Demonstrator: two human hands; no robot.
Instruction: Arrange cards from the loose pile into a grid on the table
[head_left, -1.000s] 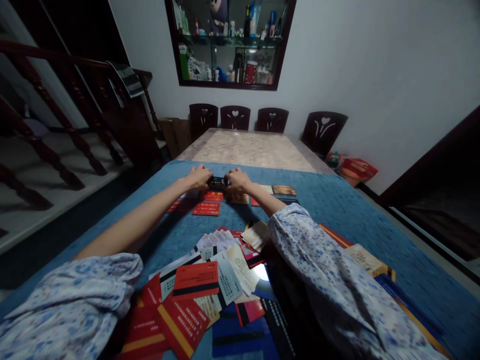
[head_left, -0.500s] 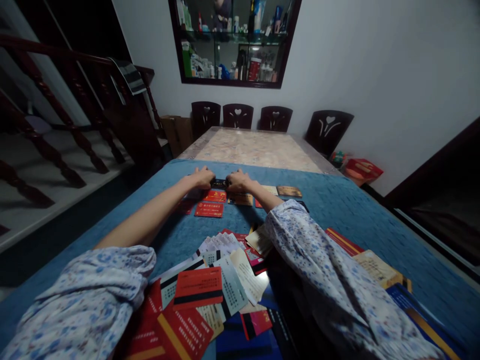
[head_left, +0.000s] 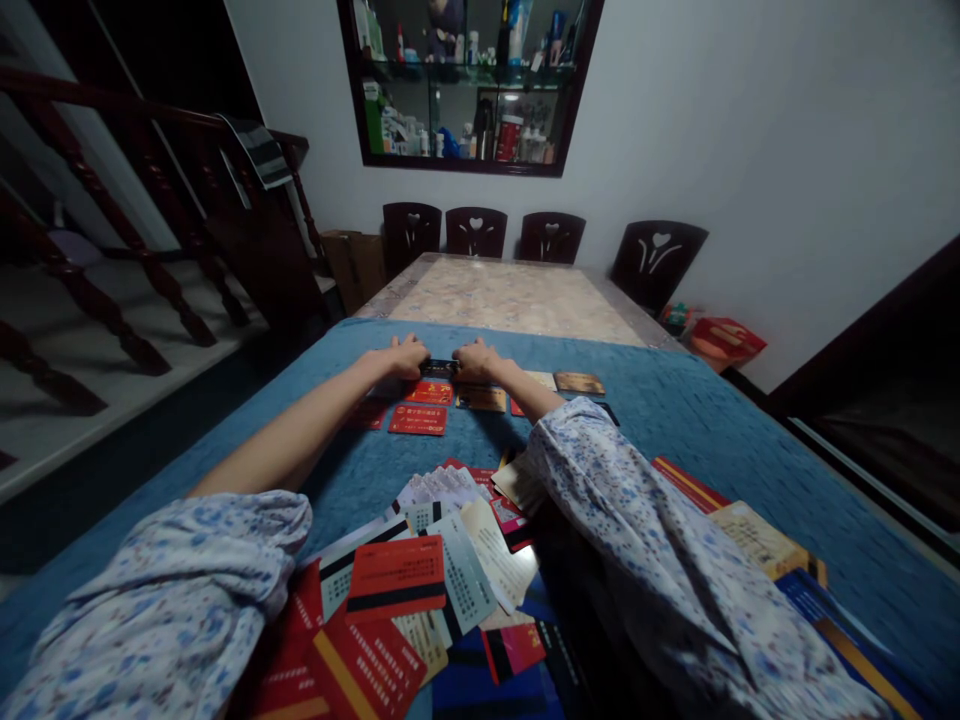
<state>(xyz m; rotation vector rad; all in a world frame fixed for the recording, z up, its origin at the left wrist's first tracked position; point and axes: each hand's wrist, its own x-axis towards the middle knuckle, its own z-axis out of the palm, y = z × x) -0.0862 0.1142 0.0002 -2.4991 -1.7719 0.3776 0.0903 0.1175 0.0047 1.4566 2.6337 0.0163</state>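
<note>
Both my arms stretch forward over the blue cloth. A black card (head_left: 439, 368) lies at the far row, with my left hand (head_left: 407, 357) closed at its left end and my right hand (head_left: 478, 360) closed at its right end. Just below it are a red and yellow card (head_left: 429, 392) and another red card (head_left: 418, 419). A gold card (head_left: 481, 399) sits under my right hand. Farther right lies a brown card (head_left: 579, 383). Close to me is a loose heap of cards, topped by an orange-red card (head_left: 397, 575) with a black stripe.
The blue cloth (head_left: 247, 480) covers the near part of the table; the patterned tabletop (head_left: 517, 295) shows beyond. More cards and a beige card stack (head_left: 757, 535) lie by my right sleeve. Dark chairs (head_left: 551, 235) stand at the far end. A stair railing (head_left: 135, 110) is at left.
My right hand has shifted very slightly along the black card. My left hand and the other cards look almost the same.
</note>
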